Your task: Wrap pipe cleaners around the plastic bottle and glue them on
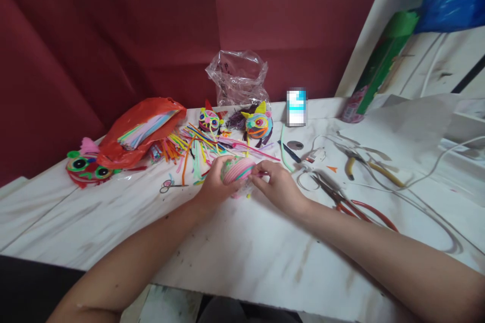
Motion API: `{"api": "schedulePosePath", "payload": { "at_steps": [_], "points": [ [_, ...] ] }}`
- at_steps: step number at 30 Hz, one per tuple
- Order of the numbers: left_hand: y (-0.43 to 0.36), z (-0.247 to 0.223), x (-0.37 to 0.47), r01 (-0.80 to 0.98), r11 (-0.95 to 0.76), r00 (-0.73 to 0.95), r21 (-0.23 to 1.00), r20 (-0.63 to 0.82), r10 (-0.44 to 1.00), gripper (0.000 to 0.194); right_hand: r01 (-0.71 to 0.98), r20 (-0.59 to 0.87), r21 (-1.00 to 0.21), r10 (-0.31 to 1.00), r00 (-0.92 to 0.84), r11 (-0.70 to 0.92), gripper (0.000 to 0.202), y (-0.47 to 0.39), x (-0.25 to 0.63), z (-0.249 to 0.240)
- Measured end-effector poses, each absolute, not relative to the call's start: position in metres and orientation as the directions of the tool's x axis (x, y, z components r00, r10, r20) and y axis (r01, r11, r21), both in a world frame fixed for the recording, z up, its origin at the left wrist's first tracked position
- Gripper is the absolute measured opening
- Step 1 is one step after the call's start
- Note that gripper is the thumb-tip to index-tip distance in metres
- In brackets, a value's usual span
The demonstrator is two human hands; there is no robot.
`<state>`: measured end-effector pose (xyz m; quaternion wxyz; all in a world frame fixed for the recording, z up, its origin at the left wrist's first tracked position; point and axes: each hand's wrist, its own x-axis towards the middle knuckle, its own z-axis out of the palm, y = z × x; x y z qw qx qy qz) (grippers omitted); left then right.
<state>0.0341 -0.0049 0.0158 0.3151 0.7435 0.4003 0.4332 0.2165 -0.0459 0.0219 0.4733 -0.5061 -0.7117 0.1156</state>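
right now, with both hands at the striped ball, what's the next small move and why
I'd probably press the thin strip against the striped ball: the left hand holds the ball, while the right hand seems to pinch that strip close to its side.

The white, marble-patterned surface (242, 257) with brown-grey streaks carries a red plastic bag (123, 116) of pale strips. Just left of the bag sits a round, multicoloured craft head (93, 174) with green-rimmed eyes. Right of the bag spreads a loose heap of thin, multicoloured strips (195, 149), then two smaller, bright craft heads (259, 123). Well right of the bag lie yellow-handled metal pliers (382, 171) and orange-handled metal shears (373, 213).
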Motion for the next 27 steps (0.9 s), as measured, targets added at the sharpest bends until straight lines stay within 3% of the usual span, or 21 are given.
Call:
{"api": "schedulePosePath", "payload": {
  "at_steps": [5, 8, 12, 17, 27],
  "points": [
    [-0.001, 0.018, 0.032, 0.287, -0.449, 0.287, 0.846, 0.371, 0.883, 0.057, 0.582, 0.544, -0.665, 0.837, -0.052, 0.469, 0.004, -0.045, 0.218, 0.023],
    [0.004, 0.016, 0.032, 0.206, -0.394, 0.239, 0.896, 0.345, 0.908, 0.055, 0.625, 0.631, -0.59, 0.774, -0.037, 0.511, 0.01, -0.045, 0.22, 0.024],
    [0.006, 0.018, 0.036, 0.004, -0.165, 0.135, 0.986, 0.163, 0.977, 0.052, 0.679, 0.738, -0.474, 0.674, -0.04, 0.56, 0.02, -0.048, 0.22, 0.024],
    [0.0, 0.022, 0.041, -0.176, 0.013, 0.113, 0.984, 0.007, 0.994, 0.046, 0.64, 0.737, -0.444, 0.662, -0.136, 0.627, 0.02, -0.051, 0.216, 0.017],
    [-0.01, 0.022, 0.046, -0.005, -0.019, 0.113, 1.0, 0.02, 0.993, 0.043, 0.543, 0.625, -0.619, 0.775, -0.096, 0.567, 0.032, -0.043, 0.214, 0.004]
  ]
}}
